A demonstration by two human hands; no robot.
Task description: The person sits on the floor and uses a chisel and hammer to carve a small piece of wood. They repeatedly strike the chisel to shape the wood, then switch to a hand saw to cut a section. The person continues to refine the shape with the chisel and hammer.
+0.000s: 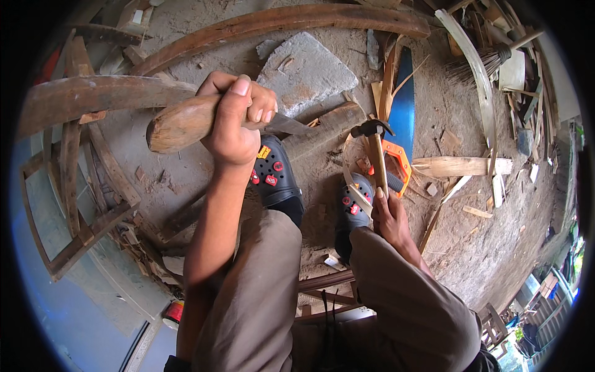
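My left hand point(233, 118) is raised, fingers wrapped round the thick wooden handle of a bladed tool point(183, 124). Its grey metal blade points right and narrows to a tip; whether it is a knife or a chisel I cannot tell. Below the blade a squared wood block point(319, 131) lies on the ground in front of my feet. A claw hammer point(377, 155) is gripped low on its wooden handle by my right hand point(392, 220), its black head upward. Just behind the hammer lies a handsaw point(405, 102) with a blue blade and an orange handle.
A rough grey stone slab point(308, 71) sits beyond the block. A long curved beam point(285, 23) spans the far side. Wooden frames point(80, 248) stand at left. A twig broom point(486, 65) and scrap wood lie at far right. Shavings litter the dirt floor.
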